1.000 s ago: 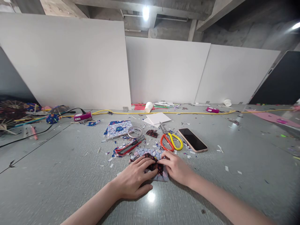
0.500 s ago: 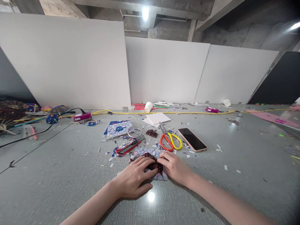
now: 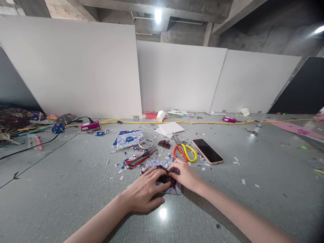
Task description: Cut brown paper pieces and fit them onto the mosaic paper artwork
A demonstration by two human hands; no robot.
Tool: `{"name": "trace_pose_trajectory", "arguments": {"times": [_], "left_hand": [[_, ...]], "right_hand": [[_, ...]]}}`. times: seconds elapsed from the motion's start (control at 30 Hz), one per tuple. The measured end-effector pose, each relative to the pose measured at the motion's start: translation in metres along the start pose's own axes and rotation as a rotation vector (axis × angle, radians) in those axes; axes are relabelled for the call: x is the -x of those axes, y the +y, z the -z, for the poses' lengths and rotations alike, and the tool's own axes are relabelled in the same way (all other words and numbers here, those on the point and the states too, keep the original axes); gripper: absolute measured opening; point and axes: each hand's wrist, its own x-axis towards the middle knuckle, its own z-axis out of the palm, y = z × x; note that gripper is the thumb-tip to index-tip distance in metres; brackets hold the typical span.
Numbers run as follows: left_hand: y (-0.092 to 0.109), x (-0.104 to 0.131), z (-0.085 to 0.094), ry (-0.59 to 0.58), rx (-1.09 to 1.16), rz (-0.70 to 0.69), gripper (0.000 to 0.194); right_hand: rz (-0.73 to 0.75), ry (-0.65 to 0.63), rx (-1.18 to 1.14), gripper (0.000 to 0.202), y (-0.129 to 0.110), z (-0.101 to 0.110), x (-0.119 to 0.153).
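A board with a pale mosaic pattern [image 3: 157, 163] lies in front of me, with a dark, red-flecked patterned fabric piece [image 3: 173, 183] on it. My left hand [image 3: 145, 190] rests on the fabric with its fingers spread and flat, hiding part of it. The thumb and fingers of my right hand [image 3: 186, 174] pinch the fabric at its right side. Just beyond are a red utility knife [image 3: 141, 158], a roll of tape [image 3: 146, 143], a small dark fabric scrap [image 3: 164, 144] and scissors with orange and yellow handles [image 3: 186, 152].
To the right lies a phone [image 3: 208, 151]. Patterned squares [image 3: 129, 139] and white boards [image 3: 171, 128] sit farther back. A yellow cable [image 3: 202, 123] runs before white panels [image 3: 182, 77], near a tipped paper cup [image 3: 161, 116]. Paper scraps litter the grey surface [image 3: 76, 189].
My right hand has shifted slightly left and up, its fingers now pinched on the dark fabric, whose right part looks raised. My left hand stays nearly in place.
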Motion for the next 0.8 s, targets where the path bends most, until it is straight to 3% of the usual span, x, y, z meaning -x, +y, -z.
{"name": "trace_pose_trajectory", "arguments": {"times": [0.13, 0.23, 0.33, 0.4, 0.47, 0.57, 0.7, 0.8], "left_hand": [[0.005, -0.002, 0.012, -0.038, 0.047, 0.040, 0.044], [0.004, -0.002, 0.017, 0.012, 0.172, 0.347, 0.036], [0.000, -0.001, 0.016, -0.004, 0.572, 0.694, 0.035], [-0.001, 0.000, 0.013, -0.010, 1.005, 0.794, 0.046], [0.000, -0.001, 0.010, 0.069, 1.362, 0.806, 0.064], [0.005, -0.005, 0.009, 0.158, 1.611, 0.746, 0.074], [0.006, -0.011, 0.009, 0.294, 1.646, 0.600, 0.066], [0.003, -0.017, 0.009, 0.440, 1.543, 0.593, 0.049]], "right_hand": [[-0.065, -0.035, -0.090, 0.007, -0.002, -0.001, -0.009], [-0.088, -0.033, -0.153, 0.006, -0.002, 0.001, -0.016], [-0.120, -0.054, -0.231, 0.004, -0.005, 0.004, -0.019], [-0.146, -0.066, -0.314, 0.007, -0.009, 0.007, -0.020], [-0.190, -0.062, -0.465, 0.008, -0.015, 0.012, -0.019], [-0.271, -0.030, -0.748, 0.010, -0.026, 0.019, -0.017], [-0.294, 0.033, -0.911, 0.014, -0.035, 0.025, -0.015], [-0.278, 0.046, -0.909, 0.014, -0.039, 0.025, -0.014]]}}
